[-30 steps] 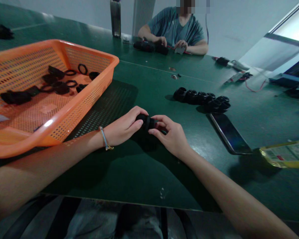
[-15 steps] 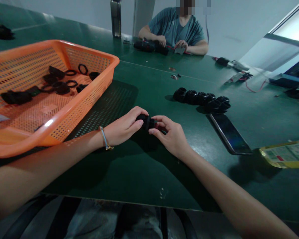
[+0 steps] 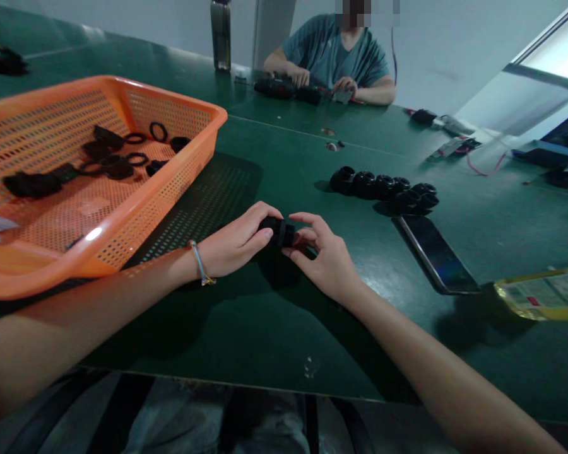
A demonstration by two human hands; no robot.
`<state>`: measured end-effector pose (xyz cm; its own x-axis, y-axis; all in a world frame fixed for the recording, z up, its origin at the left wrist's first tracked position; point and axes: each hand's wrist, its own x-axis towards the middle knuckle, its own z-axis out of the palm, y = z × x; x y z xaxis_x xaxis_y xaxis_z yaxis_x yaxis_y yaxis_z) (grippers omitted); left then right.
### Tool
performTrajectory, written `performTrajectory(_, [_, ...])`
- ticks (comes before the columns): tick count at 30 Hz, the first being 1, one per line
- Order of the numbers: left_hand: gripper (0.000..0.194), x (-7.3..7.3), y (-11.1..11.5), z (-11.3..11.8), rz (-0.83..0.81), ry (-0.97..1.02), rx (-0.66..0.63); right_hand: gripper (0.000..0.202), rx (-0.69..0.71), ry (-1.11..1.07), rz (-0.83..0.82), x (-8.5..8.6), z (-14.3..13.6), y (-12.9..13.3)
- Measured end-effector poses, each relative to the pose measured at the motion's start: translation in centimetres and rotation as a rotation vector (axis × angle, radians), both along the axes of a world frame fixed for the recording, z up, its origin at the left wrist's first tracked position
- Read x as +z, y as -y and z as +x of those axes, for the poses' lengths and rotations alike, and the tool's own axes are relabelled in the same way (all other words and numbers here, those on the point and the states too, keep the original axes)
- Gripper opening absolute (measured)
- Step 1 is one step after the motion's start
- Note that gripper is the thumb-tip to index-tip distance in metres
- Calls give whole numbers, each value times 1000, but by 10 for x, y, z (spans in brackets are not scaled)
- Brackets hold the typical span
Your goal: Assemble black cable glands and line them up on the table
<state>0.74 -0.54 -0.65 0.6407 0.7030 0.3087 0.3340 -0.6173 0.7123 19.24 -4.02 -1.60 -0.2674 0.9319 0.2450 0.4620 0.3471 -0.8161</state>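
My left hand (image 3: 234, 243) grips a small black round fitting (image 3: 277, 231) just above the green table (image 3: 274, 315). A thin bracelet circles that wrist. My right hand (image 3: 325, 258) meets the fitting from the right, thumb and fingertips pinching its end, the index finger lifted. To the left stands an orange mesh basket (image 3: 137, 208) with several black rings and parts (image 3: 116, 154) inside. A row of several finished black fittings (image 3: 383, 189) lies beyond my right hand.
A dark phone (image 3: 435, 252) lies right of my hands, and a yellow-edged packet (image 3: 544, 293) sits at the far right. Across the table a person in a blue shirt (image 3: 334, 57) handles black parts. A metal bottle (image 3: 220, 34) stands at the far edge.
My right hand's fingers have shifted on the fitting, the index finger lifting off. The left hand stays put. The person opposite has moved their hands slightly.
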Motion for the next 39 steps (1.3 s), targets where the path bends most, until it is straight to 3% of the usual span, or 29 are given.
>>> performTrajectory(39, [24,2,1,0,-36,19,1,25,-44,55,-40,5,-1,0])
